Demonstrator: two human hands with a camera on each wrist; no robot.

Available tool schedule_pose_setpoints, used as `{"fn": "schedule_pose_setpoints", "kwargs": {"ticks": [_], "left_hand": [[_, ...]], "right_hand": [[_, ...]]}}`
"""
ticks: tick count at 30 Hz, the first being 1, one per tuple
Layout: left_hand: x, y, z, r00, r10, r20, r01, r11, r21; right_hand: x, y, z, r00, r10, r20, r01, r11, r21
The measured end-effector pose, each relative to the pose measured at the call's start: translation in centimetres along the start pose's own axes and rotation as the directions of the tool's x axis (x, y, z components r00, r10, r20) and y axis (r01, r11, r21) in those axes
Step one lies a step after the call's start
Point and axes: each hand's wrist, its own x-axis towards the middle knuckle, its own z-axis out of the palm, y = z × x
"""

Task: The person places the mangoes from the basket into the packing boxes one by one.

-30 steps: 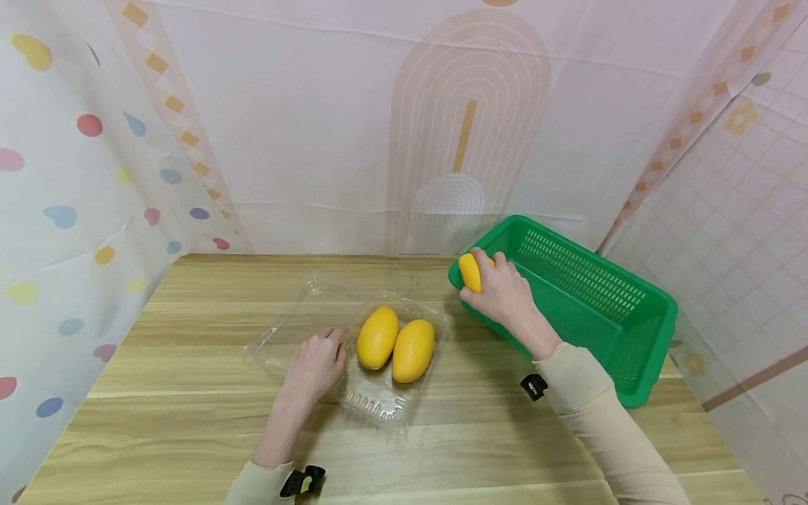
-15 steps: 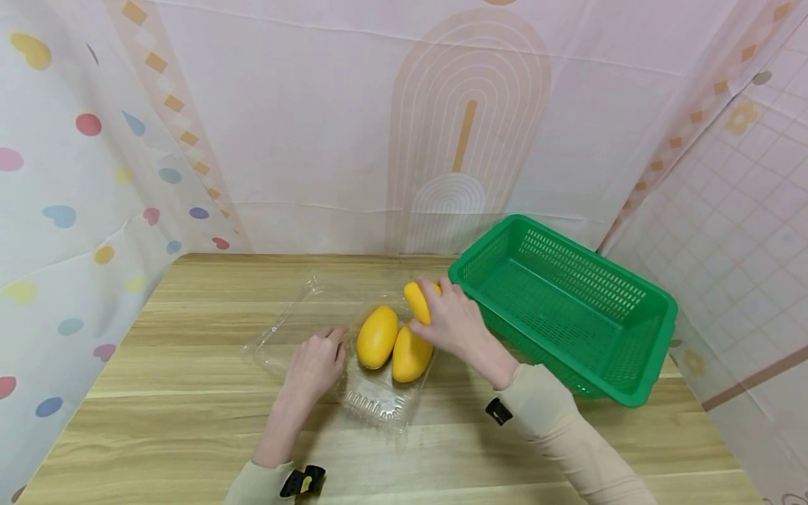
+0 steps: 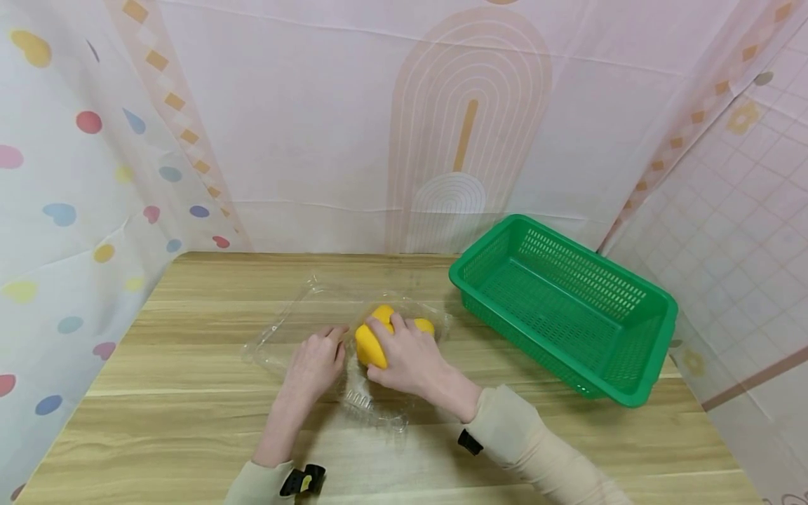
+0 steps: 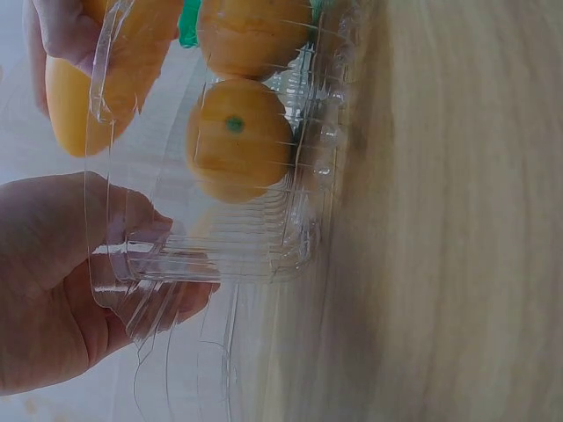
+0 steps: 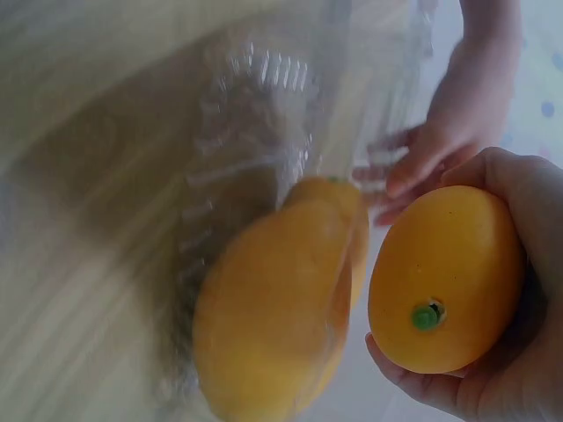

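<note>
My right hand [image 3: 410,358] grips a yellow mango [image 3: 369,346] above an opened clear plastic clamshell box [image 3: 374,415]. In the right wrist view the held mango [image 5: 444,272] shows a green stem end, with my thumb and fingers curled around its sides. Two more mangoes lie side by side in the box; the head view mostly hides them behind the hand, while the left wrist view shows one mango [image 4: 239,145] through the clear wall. My left hand [image 3: 315,365] pinches the box's left edge, where its lid folds out.
A green perforated plastic basket [image 3: 568,379] stands on the right of the wooden table [image 3: 158,407], with nothing inside it. The clear lid [image 3: 284,330] lies flat to the left of the box. Patterned cloth [image 3: 303,126] hangs along the table's back and sides.
My right hand has carried the mango from the basket's left rim leftward and toward me, over the two mangoes in the box. The left hand has stayed at the box edge.
</note>
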Motion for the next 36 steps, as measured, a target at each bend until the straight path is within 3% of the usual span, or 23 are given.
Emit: {"fn": "schedule_pose_setpoints", "kwargs": {"ticks": [17,22,36], "left_hand": [[0.0,-0.5,-0.1,0.999,0.047,-0.006,-0.047,0.999,0.004],[0.0,-0.6,-0.2,0.999,0.053,0.002,-0.053,0.999,0.003],[0.3,-1.0,-0.7,0.997,0.057,0.057,-0.052,0.995,-0.084]], "right_hand": [[-0.9,-2.2,1.5,0.995,-0.043,0.088,0.048,0.997,-0.066],[-1.1,-2.5,1.8,0.993,-0.048,0.111,0.054,0.997,-0.046],[-1.2,-2.6,2.2,0.985,-0.064,0.159,0.069,0.997,-0.029]]}}
